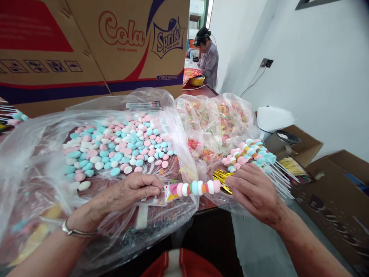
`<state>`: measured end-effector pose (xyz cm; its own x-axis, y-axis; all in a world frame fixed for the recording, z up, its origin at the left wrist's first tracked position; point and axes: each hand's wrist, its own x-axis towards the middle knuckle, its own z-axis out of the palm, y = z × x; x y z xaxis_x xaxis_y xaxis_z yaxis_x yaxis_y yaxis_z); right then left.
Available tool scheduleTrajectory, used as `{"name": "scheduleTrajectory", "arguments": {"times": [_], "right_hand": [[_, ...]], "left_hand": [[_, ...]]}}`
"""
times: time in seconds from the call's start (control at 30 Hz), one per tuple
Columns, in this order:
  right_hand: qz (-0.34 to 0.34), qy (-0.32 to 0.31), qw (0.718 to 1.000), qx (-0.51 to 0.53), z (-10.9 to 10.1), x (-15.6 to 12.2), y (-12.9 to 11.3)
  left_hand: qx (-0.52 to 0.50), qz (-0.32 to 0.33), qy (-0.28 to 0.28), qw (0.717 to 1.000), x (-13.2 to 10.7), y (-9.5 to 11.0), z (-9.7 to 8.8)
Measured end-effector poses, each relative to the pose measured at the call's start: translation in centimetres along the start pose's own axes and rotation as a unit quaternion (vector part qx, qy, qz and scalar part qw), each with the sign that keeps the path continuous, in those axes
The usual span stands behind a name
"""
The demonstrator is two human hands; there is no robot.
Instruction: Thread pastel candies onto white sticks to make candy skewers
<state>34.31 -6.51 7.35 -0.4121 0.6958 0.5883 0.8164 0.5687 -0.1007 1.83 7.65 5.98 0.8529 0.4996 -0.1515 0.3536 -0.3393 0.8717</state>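
Note:
A candy skewer (198,187) of pink, white, blue and orange pieces lies level between my two hands. My left hand (144,186) is closed, pinching a small printed plastic bag (170,193) at the skewer's left end. The pieces at that end sit at the bag's mouth or just inside it; I cannot tell how deep. My right hand (255,190) is closed around the stick at the other end, hiding most of it. Gold twist ties (221,176) lie just beyond my right fingers. A stack of similar skewers (250,152) rests behind that hand.
Loose pastel candies (115,148) cover a plastic sheet (184,154) beyond my left hand. A large carton (86,50) stands behind them. Bags of colourful gummies (213,115) lie right of centre. Open boxes (340,192) stand at right. Another person (210,61) works farther back.

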Motion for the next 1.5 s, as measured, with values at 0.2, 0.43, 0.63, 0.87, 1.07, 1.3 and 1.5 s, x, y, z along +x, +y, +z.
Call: {"name": "scheduleTrajectory", "arguments": {"times": [0.2,0.43,0.63,0.87,1.07,1.3,1.5], "right_hand": [[0.030,0.014,0.999,-0.018,0.0,-0.2,0.3],[0.037,0.027,0.998,-0.037,-0.2,-0.2,0.0],[0.005,0.024,0.999,-0.048,-0.2,-0.2,-0.7],[-0.002,0.015,0.998,-0.053,-0.5,0.0,-1.3],[-0.001,0.017,0.999,-0.037,0.5,0.3,-1.1],[0.032,0.016,0.999,-0.035,1.0,0.0,-1.0],[0.053,0.032,0.998,-0.025,0.4,-0.1,-1.3]], "left_hand": [[-0.010,0.010,0.008,1.000,-0.2,0.0,-0.1],[-0.019,0.010,0.017,1.000,-0.2,-0.5,0.0],[-0.019,0.012,0.033,0.999,0.1,-0.8,0.0],[0.028,-0.007,0.036,0.999,0.0,-0.4,0.2],[0.023,-0.004,0.031,0.999,-0.2,-0.1,0.8],[0.010,0.003,0.079,0.997,-1.3,-1.7,1.0],[0.000,0.020,0.125,0.992,-2.3,-2.3,1.2]]}}
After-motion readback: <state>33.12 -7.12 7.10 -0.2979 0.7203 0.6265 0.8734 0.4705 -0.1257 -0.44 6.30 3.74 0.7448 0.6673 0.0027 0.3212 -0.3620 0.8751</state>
